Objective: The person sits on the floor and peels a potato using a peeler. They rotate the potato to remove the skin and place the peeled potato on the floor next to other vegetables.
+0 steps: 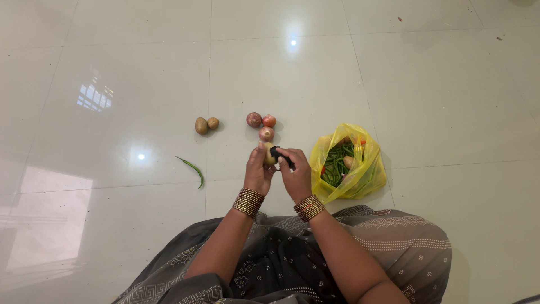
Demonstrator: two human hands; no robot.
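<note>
1. At frame centre, my left hand point(257, 173) grips a potato point(269, 156), mostly hidden by fingers.
2. My right hand point(296, 175) closes around a black peeler point(281, 156); its blade is indistinct.
3. Onions point(262, 126), two potatoes point(206, 124), a green chilli point(192, 169) and a yellow bag point(349, 163) lie around.

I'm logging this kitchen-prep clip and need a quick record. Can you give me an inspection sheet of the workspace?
Surface: glossy pale floor tiles with light reflections.
Job's things: small potato held in the left hand; black-handled tool, apparently a peeler, in the right hand, set against it.
Clutter: two potatoes, three onions, one green chilli, open yellow bag of green beans.
Hands: both closed on their items, bangles on each wrist.
Cables: nothing seen.
Surroundings: grey patterned garment over the lap; a few specks on far tiles.
</note>
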